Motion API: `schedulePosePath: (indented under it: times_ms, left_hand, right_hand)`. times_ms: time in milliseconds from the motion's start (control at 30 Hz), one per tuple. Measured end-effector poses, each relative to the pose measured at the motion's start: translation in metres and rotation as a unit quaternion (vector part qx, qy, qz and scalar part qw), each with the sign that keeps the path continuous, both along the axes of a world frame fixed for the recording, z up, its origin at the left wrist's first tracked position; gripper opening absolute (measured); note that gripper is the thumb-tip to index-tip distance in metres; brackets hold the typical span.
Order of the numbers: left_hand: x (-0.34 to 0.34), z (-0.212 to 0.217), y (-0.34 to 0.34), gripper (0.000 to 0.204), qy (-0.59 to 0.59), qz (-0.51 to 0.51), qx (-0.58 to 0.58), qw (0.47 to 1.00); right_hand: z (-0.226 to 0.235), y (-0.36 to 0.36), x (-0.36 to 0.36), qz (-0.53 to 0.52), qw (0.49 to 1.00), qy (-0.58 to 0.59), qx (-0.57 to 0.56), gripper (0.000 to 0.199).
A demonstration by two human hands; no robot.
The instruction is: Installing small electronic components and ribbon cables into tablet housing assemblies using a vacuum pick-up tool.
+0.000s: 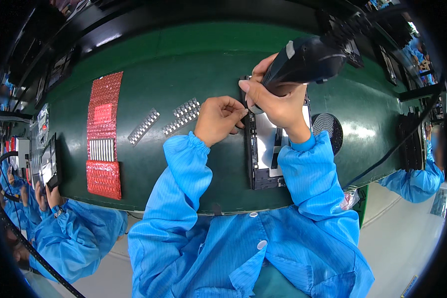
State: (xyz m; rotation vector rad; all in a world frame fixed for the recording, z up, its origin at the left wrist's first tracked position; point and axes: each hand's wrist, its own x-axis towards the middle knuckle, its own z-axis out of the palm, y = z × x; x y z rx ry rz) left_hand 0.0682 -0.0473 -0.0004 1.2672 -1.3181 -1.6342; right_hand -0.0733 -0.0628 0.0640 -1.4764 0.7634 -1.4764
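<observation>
An opened flat electronic device [264, 169], with a black frame and silver plates inside, lies on the green bench in front of me. My right hand [283, 102] is wrapped round a black electric screwdriver [303, 64], its tip end pointing down at the device's upper left edge. The tip itself is hidden behind my fingers. Beside that same edge is my left hand [218, 119], thumb and forefinger pinched together; whatever they hold is too small to make out. Partly behind my right sleeve sits a round black dish [336, 134] with small pieces in it.
Strips of small parts [144, 126] lie left of my left hand. Further left is red bubble wrap [104, 179] with a row of pale strips. A dark cable [382, 159] crosses the bench at right. At far left, a co-worker's hands [52, 196] hold a dark panel [49, 164].
</observation>
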Motion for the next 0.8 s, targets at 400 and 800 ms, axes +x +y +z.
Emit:
schedulePosePath:
  times_ms: [400,800]
  left_hand:
    - [0.000,-0.007,0.003,0.007,-0.130,0.109,-0.124,0.978]
    - [-0.058,0.003,0.124,0.034,-0.273,-0.113,-0.559,0.775]
  right_hand:
    - [0.018,0.014,-0.081,-0.118,0.985,-0.022,-0.128,0.026]
    - [0.012,0.044,-0.117,-0.205,0.975,-0.019,-0.082,0.032]
